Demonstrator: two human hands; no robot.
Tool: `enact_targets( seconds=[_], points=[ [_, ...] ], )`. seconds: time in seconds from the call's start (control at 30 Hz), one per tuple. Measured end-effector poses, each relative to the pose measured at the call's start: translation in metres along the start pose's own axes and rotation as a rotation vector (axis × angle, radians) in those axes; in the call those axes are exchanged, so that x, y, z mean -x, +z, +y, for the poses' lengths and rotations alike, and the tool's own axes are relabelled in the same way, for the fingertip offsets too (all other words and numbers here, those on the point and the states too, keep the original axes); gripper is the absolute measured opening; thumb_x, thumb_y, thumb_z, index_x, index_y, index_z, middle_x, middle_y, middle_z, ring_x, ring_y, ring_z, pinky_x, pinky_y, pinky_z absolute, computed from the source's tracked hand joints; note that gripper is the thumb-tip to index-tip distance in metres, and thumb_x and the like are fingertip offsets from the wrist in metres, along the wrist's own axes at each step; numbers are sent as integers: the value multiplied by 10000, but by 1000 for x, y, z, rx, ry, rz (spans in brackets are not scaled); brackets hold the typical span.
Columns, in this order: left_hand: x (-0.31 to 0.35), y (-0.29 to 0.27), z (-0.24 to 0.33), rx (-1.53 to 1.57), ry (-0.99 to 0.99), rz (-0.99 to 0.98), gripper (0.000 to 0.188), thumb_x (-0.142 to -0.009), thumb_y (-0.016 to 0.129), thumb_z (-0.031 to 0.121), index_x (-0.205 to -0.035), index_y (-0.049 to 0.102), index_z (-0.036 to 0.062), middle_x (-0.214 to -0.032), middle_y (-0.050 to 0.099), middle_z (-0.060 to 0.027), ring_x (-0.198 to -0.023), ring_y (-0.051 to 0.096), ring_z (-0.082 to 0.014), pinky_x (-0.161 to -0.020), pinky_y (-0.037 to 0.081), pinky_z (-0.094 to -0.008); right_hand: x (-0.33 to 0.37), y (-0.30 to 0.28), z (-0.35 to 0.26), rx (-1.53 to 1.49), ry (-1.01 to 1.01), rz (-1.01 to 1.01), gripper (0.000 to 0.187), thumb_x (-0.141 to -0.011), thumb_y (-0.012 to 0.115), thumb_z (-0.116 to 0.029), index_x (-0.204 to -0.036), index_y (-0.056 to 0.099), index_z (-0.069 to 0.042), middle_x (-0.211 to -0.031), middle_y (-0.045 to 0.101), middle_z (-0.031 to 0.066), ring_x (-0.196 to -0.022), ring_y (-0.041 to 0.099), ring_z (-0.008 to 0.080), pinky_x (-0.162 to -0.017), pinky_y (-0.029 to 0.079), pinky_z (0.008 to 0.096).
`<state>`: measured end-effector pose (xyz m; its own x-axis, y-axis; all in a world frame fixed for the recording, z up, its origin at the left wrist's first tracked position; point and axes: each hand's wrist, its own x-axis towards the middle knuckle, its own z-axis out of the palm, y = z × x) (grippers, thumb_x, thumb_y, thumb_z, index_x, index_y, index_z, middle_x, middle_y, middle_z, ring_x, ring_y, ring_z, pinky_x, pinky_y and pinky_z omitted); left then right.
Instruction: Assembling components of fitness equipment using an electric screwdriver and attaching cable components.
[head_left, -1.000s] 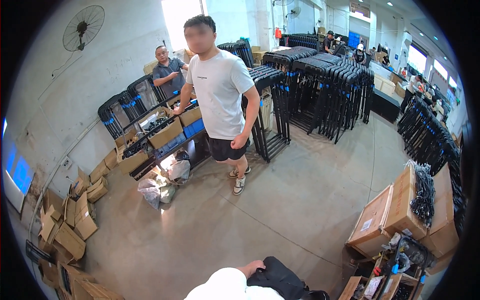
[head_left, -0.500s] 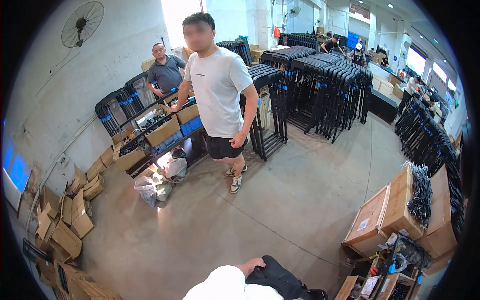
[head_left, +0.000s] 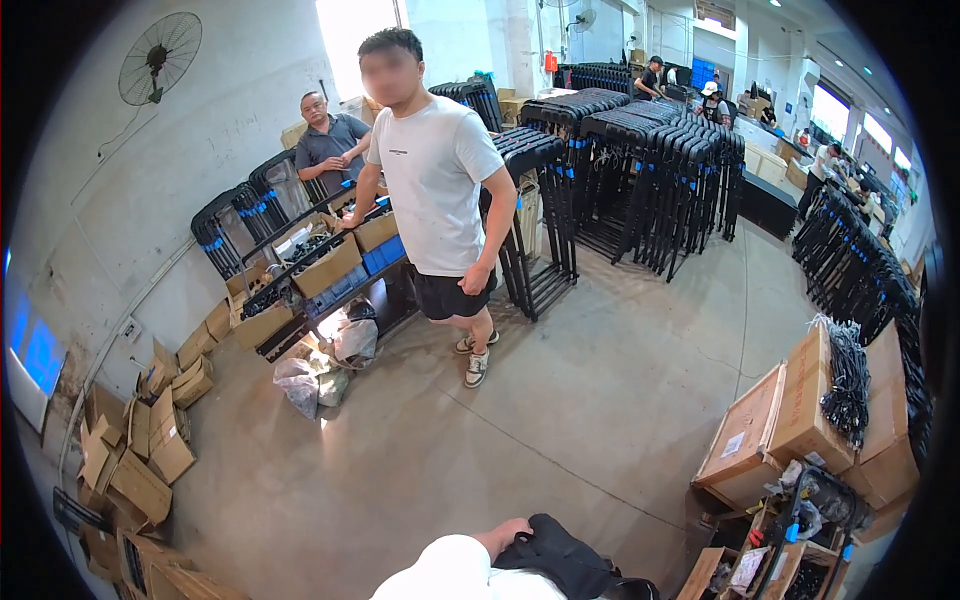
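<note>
Farthest left of the grip, opened brown cardboard cartons (head_left: pixel 160 430) lean in a loose heap along the white wall, perhaps pushed there to free the walkway. Beyond the grip to the left, a long black table (head_left: pixel 283 338) carries open brown cartons of black parts (head_left: pixel 335 275) beside blue plastic bins (head_left: pixel 383 256), probably kept lidless so that a hand can dip straight in; translucent plastic bags (head_left: pixel 297 385) sit on the floor at its foot. A co-worker in a grey shirt (head_left: pixel 330 148) stands behind it, and one in a white T-shirt (head_left: pixel 435 190) leans a hand on it, seemingly for support.

Near the lower edge, the person's left hand (head_left: pixel 512 528) rests against a soft black fabric item (head_left: pixel 565 562), which lies just right of the grip. The fingers are largely hidden, so whether the grip pinches the cloth cannot be told; the right hand is out of sight.

Beyond the grip to the right, black tubular frames (head_left: pixel 660 150) stand tightly ranked, likely to save floor space. Farthest right, a bundle of black cords (head_left: pixel 847 388) hangs over a large brown carton (head_left: pixel 803 400), presumably to stay untangled.
</note>
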<state>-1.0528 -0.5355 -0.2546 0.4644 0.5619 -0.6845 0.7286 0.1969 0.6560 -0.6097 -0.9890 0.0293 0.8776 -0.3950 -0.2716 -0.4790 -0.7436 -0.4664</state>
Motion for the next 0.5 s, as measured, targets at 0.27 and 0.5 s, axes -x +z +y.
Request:
enact_targets(
  seconds=[0.27, 0.5],
  points=[
    [11, 2, -4, -49, 57, 91, 427, -911, 623, 369, -1087, 732, -4, -1080, 738, -233, -1048, 702, -391, -888, 520, -477, -19, 2, 21, 1341, -1158, 358, 890, -1001, 652, -466, -1639, 227, -14, -1379, 658, 165, -1253, 645, 309, -1075, 465, 460],
    [17, -7, -1, -216, 159, 3, 424, -908, 602, 333, -1150, 720, 5, -1143, 724, -249, -1102, 691, -395, -916, 517, -476, 3, -18, 44, 1067, -1578, 775, 885, -982, 665, -494, -1634, 268, -47, -1470, 594, 143, -1262, 637, 299, -1057, 466, 477]
  ],
)
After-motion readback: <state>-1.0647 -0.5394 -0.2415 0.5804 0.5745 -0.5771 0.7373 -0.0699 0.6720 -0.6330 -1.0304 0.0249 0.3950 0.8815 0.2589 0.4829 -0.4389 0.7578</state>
